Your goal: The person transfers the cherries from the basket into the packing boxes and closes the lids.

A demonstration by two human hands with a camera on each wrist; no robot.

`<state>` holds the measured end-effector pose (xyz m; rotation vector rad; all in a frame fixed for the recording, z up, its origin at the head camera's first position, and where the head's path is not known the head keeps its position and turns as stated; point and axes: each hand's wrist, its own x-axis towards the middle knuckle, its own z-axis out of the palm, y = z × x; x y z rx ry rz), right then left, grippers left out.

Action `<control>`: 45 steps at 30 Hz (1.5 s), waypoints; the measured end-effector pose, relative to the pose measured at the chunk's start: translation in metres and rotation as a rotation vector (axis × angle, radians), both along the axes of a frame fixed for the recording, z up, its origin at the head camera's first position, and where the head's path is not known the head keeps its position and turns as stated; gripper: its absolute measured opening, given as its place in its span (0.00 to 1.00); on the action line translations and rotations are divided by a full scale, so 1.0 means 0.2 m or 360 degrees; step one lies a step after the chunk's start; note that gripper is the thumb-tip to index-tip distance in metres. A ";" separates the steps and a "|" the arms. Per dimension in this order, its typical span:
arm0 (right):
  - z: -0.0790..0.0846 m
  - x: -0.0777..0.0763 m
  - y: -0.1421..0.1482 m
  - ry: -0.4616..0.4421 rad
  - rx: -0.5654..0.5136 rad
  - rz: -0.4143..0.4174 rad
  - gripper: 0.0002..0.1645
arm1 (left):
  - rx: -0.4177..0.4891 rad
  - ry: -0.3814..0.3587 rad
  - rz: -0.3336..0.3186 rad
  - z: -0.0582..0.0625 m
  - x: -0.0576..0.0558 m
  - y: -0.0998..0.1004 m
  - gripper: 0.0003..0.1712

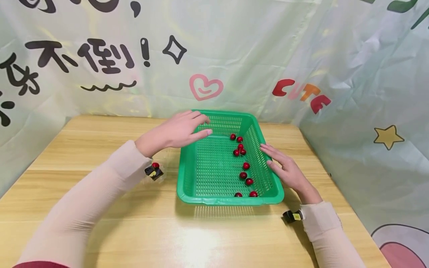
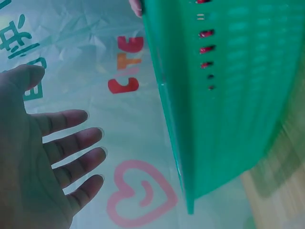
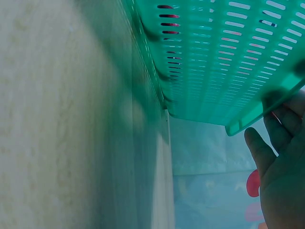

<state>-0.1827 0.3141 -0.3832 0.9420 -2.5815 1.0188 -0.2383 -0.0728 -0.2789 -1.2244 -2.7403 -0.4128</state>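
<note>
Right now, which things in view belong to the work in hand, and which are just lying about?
Probably in the job:
green basket
red cherries inside it
left hand, near its left rim
right hand, at its right rim
one cherry outside, left, perhaps

Probably only surroundings:
wooden table
printed backdrop

A person's left hand [image 1: 179,130] hovers above the left rim of a green basket [image 1: 231,201], back of the hand up, fingers spread and thumb apart. The right hand [image 1: 287,169] meets the basket's right rim with extended fingers, thumb separated from them. The pale-sleeved left forearm [image 1: 92,203] reaches in from the basket's near left; the right forearm [image 1: 330,230] angles in from its near right.
</note>
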 end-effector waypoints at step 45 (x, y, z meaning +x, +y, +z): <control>0.03 0.02 -0.03 -0.0037 -0.0053 0.0001 0.29 | -0.0101 -0.0622 0.0059 -0.19 -0.32 0.60 0.39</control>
